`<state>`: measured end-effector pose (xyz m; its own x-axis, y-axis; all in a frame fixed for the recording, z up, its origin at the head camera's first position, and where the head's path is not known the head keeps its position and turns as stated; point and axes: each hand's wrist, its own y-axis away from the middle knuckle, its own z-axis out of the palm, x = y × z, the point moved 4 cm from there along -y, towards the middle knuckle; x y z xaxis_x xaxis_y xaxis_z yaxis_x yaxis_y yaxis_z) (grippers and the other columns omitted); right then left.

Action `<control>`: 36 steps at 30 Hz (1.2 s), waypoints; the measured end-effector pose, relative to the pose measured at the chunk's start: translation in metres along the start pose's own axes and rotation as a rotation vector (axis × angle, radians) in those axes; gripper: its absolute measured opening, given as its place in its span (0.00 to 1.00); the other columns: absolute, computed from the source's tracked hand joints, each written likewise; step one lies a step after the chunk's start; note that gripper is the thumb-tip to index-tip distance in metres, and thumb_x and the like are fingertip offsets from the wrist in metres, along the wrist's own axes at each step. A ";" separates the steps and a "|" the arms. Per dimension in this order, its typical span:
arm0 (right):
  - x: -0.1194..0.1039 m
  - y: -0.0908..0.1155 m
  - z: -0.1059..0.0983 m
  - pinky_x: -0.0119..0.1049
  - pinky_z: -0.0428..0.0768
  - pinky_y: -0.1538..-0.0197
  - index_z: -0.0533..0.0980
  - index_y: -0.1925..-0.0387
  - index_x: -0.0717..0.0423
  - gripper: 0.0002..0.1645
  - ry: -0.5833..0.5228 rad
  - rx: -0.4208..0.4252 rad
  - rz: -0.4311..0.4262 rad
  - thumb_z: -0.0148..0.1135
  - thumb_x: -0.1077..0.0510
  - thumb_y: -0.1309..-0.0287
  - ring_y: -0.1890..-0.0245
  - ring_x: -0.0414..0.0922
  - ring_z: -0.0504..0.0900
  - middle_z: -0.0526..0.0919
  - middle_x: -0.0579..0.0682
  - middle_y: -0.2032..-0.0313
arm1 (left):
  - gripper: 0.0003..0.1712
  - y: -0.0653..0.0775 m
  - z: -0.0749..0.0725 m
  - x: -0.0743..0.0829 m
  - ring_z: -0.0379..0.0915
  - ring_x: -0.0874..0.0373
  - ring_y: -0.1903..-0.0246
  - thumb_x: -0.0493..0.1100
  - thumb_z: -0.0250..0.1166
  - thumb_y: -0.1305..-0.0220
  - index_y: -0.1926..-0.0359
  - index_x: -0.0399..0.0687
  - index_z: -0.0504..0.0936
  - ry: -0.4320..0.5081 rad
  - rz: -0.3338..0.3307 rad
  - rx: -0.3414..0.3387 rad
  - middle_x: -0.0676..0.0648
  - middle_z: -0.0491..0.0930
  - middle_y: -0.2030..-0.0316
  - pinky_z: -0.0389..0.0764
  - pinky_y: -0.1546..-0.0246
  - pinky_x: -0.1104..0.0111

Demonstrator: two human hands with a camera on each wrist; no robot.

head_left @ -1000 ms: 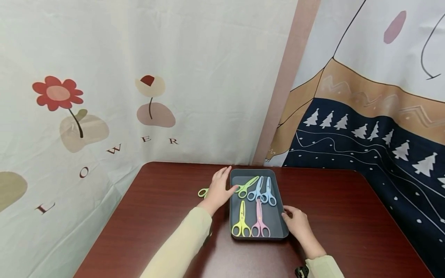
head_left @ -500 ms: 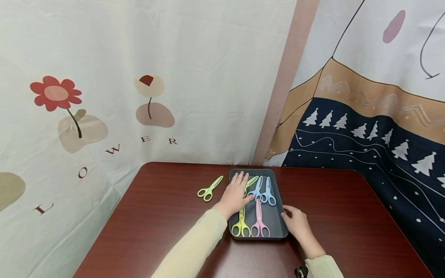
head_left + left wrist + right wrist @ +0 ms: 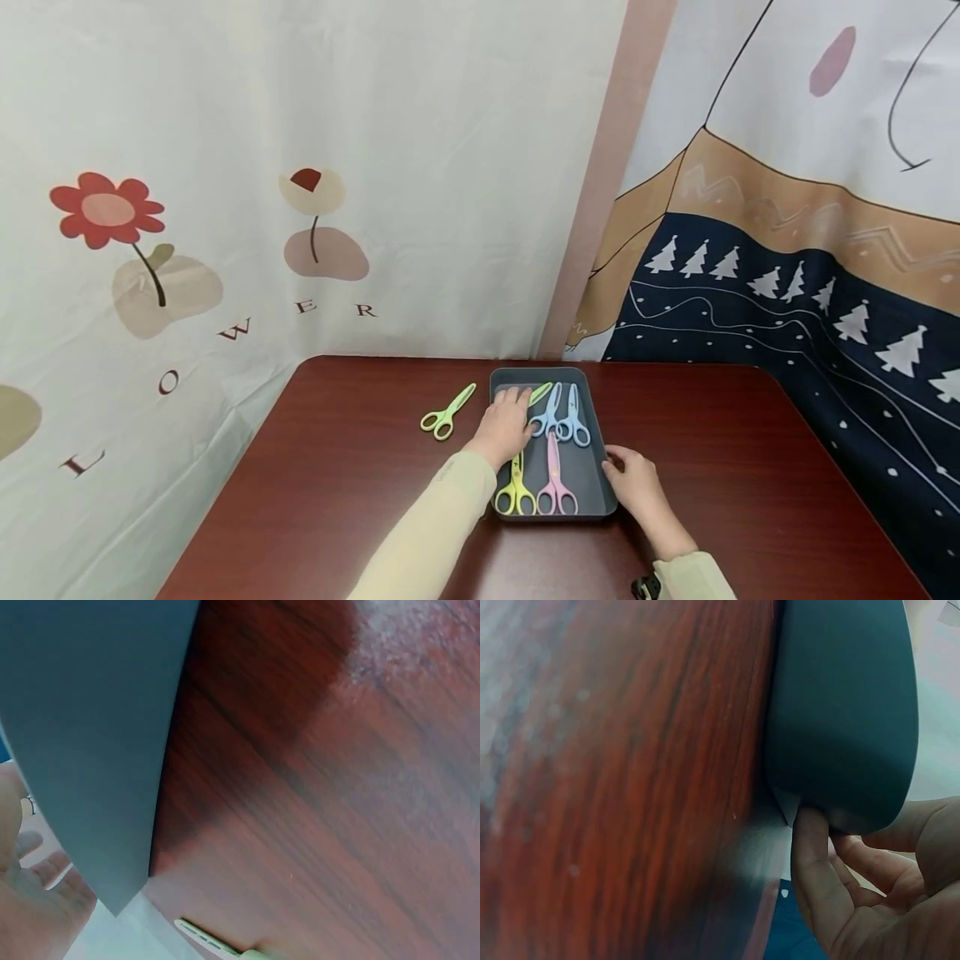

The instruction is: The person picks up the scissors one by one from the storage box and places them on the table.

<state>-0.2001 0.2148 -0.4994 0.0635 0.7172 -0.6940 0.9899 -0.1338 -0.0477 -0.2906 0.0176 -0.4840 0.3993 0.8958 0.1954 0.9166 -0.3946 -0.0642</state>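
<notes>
A dark grey tray (image 3: 592, 496) lies on the table with several pairs of scissors inside. My left hand (image 3: 501, 427) reaches over its left side, fingers above the green scissors (image 3: 542, 393), whose handles are hidden beneath them. In the left wrist view that hand (image 3: 37, 900) shows partly behind the tray wall (image 3: 90, 750), its fingers loosely bent. My right hand (image 3: 636, 483) holds the tray's right edge; the right wrist view shows its fingers (image 3: 810, 855) and thumb against the tray. Also inside are two blue scissors (image 3: 573, 417), yellow scissors (image 3: 516, 492) and pink scissors (image 3: 555, 483).
Another pair of light green scissors (image 3: 448, 411) lies on the reddish-brown table (image 3: 360, 475), left of the tray. Behind the table hang a pale flower-printed curtain (image 3: 435, 208) and a dark blue tree-printed one (image 3: 712, 308). A black device (image 3: 645, 587) sits by my right wrist.
My left hand has moved right from beside the tray to inside its left part, then lowered onto the green scissors. The outer green scissors came into full view. My right hand has stayed at the tray.
</notes>
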 end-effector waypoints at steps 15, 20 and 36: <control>-0.002 -0.001 0.003 0.47 0.78 0.60 0.77 0.52 0.69 0.17 0.021 -0.001 -0.008 0.57 0.66 0.43 0.61 0.53 0.80 0.82 0.62 0.62 | 0.35 -0.002 0.015 -0.006 0.56 0.45 0.33 0.45 0.63 0.39 0.33 0.40 0.63 -0.041 -0.047 -0.038 0.39 0.63 0.34 0.65 0.36 0.58; -0.001 0.000 0.002 0.47 0.78 0.60 0.77 0.52 0.70 0.17 0.031 0.010 -0.016 0.57 0.66 0.43 0.61 0.54 0.80 0.82 0.62 0.62 | 0.34 -0.005 0.018 -0.002 0.54 0.46 0.31 0.46 0.60 0.37 0.32 0.41 0.63 -0.123 -0.060 -0.068 0.39 0.61 0.32 0.64 0.36 0.60; 0.000 -0.002 0.004 0.47 0.78 0.61 0.77 0.53 0.70 0.17 0.057 0.025 -0.033 0.57 0.66 0.44 0.63 0.54 0.80 0.82 0.61 0.64 | 0.27 -0.009 0.024 0.002 0.57 0.46 0.33 0.39 0.50 0.31 0.33 0.39 0.62 -0.187 -0.107 -0.138 0.38 0.64 0.35 0.64 0.36 0.60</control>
<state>-0.2024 0.2126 -0.5019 0.0390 0.7591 -0.6498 0.9881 -0.1263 -0.0883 -0.2975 0.0276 -0.5065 0.3089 0.9510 0.0085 0.9475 -0.3085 0.0839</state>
